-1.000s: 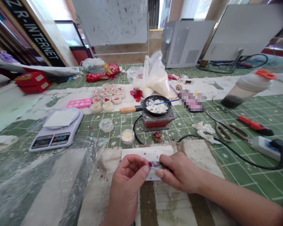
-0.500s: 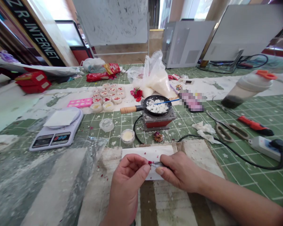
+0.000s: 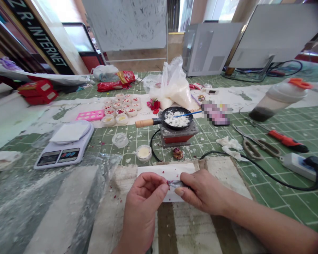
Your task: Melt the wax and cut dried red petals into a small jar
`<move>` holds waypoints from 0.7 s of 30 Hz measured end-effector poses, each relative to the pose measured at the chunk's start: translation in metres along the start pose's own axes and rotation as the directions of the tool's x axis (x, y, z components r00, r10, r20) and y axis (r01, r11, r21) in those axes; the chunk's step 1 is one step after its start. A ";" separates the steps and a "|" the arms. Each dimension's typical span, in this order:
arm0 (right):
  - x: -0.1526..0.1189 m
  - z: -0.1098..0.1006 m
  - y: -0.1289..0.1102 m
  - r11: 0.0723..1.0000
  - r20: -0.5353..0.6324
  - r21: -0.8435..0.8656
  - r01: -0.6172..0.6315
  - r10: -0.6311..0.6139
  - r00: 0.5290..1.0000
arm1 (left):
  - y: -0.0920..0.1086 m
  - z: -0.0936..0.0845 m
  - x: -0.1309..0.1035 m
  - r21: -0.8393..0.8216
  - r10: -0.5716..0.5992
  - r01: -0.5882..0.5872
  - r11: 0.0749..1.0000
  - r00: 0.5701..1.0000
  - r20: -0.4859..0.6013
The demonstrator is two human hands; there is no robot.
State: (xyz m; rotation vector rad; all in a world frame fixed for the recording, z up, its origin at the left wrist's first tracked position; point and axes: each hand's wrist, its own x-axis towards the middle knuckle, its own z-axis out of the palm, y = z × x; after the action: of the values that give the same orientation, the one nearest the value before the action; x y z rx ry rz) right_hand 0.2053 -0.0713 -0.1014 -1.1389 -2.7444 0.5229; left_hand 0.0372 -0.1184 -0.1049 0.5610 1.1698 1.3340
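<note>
Between the fingertips of my left hand (image 3: 145, 197) is a tiny dark red petal piece (image 3: 168, 182); its thumb and forefinger are pinched together. My right hand (image 3: 204, 192) grips a small metal tool (image 3: 178, 184), whose narrow silvery end meets the petal piece. The fingers hide most of the tool, so its exact kind cannot be made out. Under both hands lies a white sheet of paper (image 3: 149, 170) with a few red specks on it. Just beyond the paper sits a dried rosebud (image 3: 177, 153).
A black pan (image 3: 165, 123) of white chunks stands on a small stove (image 3: 178, 137). Left of it are a cup of pale wax (image 3: 143, 153) and a kitchen scale (image 3: 66, 144). Scissors (image 3: 254, 146), a power strip (image 3: 294, 165) and a cable lie to the right.
Less red shows at the left fingertips, and the tool's silvery end sits slightly differently there. Both hands stay almost in place.
</note>
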 end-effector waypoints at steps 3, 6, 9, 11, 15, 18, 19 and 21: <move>0.001 0.000 0.001 1.000 0.000 -0.023 0.000 0.000 1.000 | -0.001 -0.001 0.001 0.017 0.036 -0.036 0.999 0.999 0.007; 0.002 -0.002 0.004 0.998 -0.017 -0.067 -0.008 0.007 1.000 | -0.003 -0.002 0.003 0.064 0.088 -0.088 0.994 0.996 0.007; 0.003 -0.003 0.006 0.991 -0.034 -0.134 -0.031 0.027 0.999 | -0.005 -0.003 0.006 0.139 0.145 -0.142 0.980 0.989 -0.011; 0.003 -0.003 0.006 0.981 -0.042 -0.187 -0.044 0.037 0.998 | -0.005 -0.004 0.007 0.204 0.185 -0.179 0.962 0.983 -0.013; 0.004 -0.005 0.005 0.954 -0.056 -0.293 -0.068 0.054 0.997 | -0.006 -0.005 0.004 0.425 0.301 -0.274 0.863 0.954 0.004; 0.003 -0.006 0.004 0.941 -0.051 -0.333 -0.068 0.054 0.997 | -0.008 -0.004 0.002 0.620 0.517 -0.489 0.613 0.842 0.154; 0.003 -0.006 0.004 0.941 -0.048 -0.334 -0.061 0.048 0.998 | -0.009 -0.004 0.002 0.662 0.566 -0.562 0.496 0.787 0.243; 0.002 -0.005 0.005 0.944 -0.041 -0.329 -0.041 0.029 0.999 | -0.010 -0.002 0.003 0.716 0.593 -0.646 0.265 0.694 0.407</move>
State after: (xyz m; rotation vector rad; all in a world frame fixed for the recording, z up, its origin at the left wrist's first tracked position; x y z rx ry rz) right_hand 0.2089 -0.0656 -0.0985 -1.2500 -2.8570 0.0414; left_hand 0.0395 -0.1189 -0.1152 1.9576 1.5954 1.2879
